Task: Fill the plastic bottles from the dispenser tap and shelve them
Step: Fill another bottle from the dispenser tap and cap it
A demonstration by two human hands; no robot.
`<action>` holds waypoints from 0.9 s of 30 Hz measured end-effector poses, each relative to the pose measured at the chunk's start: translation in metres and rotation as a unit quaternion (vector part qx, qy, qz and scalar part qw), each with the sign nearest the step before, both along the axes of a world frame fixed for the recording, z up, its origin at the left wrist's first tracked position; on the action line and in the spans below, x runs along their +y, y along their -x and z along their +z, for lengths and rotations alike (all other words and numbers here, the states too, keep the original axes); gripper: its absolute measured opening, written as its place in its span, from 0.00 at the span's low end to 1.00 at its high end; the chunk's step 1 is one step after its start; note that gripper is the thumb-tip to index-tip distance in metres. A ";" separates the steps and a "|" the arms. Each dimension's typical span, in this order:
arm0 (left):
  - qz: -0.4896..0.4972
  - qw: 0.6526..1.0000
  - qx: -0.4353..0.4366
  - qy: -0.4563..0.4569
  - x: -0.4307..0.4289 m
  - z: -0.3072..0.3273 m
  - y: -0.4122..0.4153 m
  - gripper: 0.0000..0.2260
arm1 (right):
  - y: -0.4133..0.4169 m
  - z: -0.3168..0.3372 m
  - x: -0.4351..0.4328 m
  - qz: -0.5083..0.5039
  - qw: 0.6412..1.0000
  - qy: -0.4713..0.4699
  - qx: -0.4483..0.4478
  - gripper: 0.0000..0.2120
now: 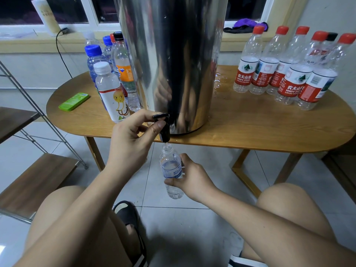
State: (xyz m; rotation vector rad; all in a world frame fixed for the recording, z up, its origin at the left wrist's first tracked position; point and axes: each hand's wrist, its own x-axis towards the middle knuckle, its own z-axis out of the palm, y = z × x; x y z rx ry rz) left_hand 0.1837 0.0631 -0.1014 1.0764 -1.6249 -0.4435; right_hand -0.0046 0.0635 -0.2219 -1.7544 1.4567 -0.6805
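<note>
Bottle [171, 169] sits uncapped, mouth just under the tap [165, 132], my right hand [190, 178] wrapped round its middle. My left hand [131, 139] pinches the tap lever [160, 116], fingers curled. Filling step, I reckon; water level's hard to read. Next calls for holding the mouth steady below the tap, then releasing the lever before it overflows.
</note>
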 end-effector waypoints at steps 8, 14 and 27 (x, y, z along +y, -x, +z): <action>-0.011 1.000 0.018 -0.004 -0.002 -0.003 0.000 0.05 | 0.000 0.000 0.000 0.000 1.000 0.001 0.001 0.30; -0.012 1.000 0.009 0.002 -0.002 -0.003 -0.001 0.05 | 0.000 -0.001 0.000 0.000 1.000 0.007 0.006 0.31; 0.001 1.000 -0.007 0.009 -0.001 -0.001 0.000 0.05 | 0.000 0.000 0.000 0.000 1.000 0.007 0.010 0.30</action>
